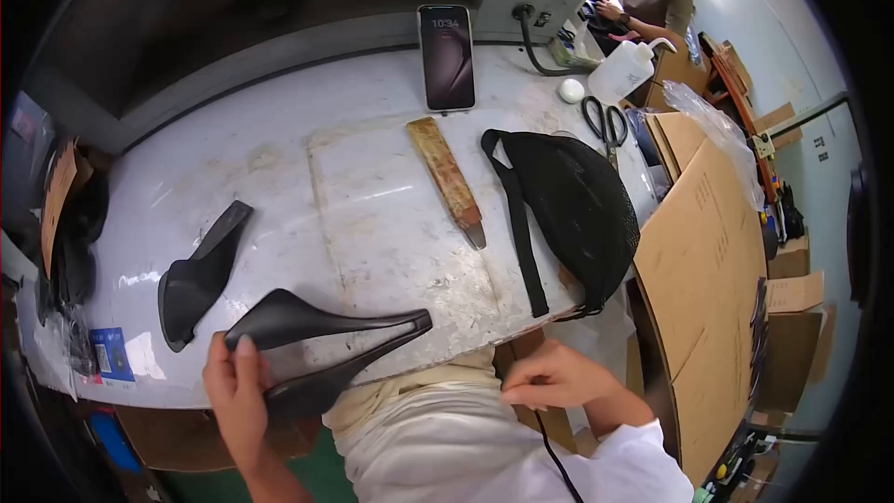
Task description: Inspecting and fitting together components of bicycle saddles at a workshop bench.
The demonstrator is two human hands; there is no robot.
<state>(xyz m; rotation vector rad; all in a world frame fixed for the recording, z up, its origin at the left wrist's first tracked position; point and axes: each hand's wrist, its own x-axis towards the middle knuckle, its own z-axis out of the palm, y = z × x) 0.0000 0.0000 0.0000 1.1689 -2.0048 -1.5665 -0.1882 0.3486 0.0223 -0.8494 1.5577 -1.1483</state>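
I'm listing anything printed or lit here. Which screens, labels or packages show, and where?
Phone: upright at the table's far edge, dark lit screen.
Blue card: table's near left edge, rectangular, with a white patch.
Cardboard boxes: at right, brown.
Squeeze bottle: far right, white, unlabelled.

There is one view only, from a fisheye camera on the person's head. It looks steeply down and forward at the white worktable (279, 177), quite near. The straight edges bend toward the rim, and the corners are dark.
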